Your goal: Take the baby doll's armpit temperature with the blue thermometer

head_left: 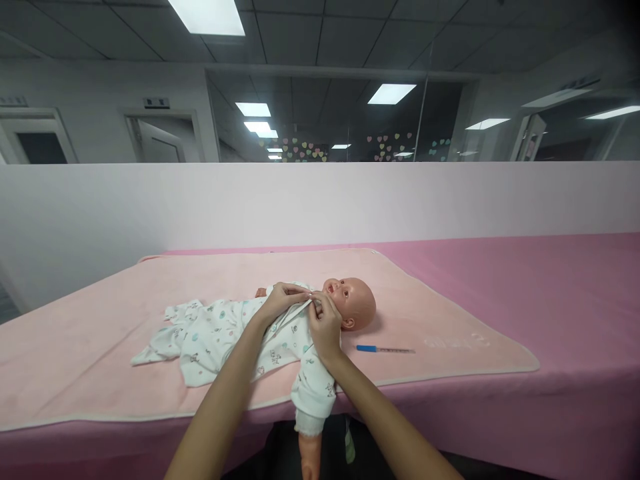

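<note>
A baby doll [357, 301] lies on its back, its head to the right and one arm hanging over the near table edge. It wears a white printed baby romper [217, 333] whose legs lie flat to the left. Just below the doll's chin, my left hand [284, 298] pinches the front edge of the romper. Beside it, my right hand [325, 325] pinches the same edge near the neckline, and the fingertips of both hands almost meet. Whether a snap or a tie is between the fingers is too small to make out.
Under the doll is a peach blanket [430, 300] with a pale border, spread on a pink tablecloth [565, 300]. A blue-handled thermometer-like stick [385, 349] lies right of the doll's shoulder. Behind the table stands a low white partition [320, 203].
</note>
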